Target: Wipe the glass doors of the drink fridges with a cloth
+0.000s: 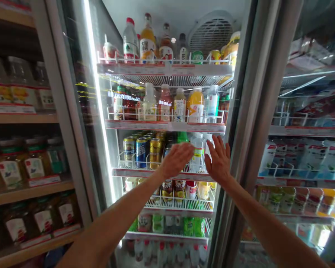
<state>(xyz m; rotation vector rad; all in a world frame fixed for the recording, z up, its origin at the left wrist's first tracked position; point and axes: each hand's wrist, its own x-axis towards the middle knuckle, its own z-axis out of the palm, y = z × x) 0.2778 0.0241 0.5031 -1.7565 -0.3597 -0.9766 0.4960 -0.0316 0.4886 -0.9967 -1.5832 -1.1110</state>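
Both arms stretch forward at a drinks fridge (165,127) with lit shelves. My left hand (177,160) is open, fingers stretched out to the right and slightly blurred, with nothing in it. It covers part of the shelf holding blue and gold cans (141,152). Close to its fingertips shows a clear bottle (197,152) with a green and pink label. My right hand (218,158) stands open beside the fridge's right frame, palm facing left, fingers apart and free of any object. Reflections lie over the fridge front. Whether either hand touches glass I cannot tell.
Upper fridge shelves carry bottles, among them an orange juice bottle (195,104). Lower down are more cans and red-capped bottles (162,253). A metal door frame (261,111) runs along the right, with another fridge beyond. Wooden shelves (22,118) with jars stand left.
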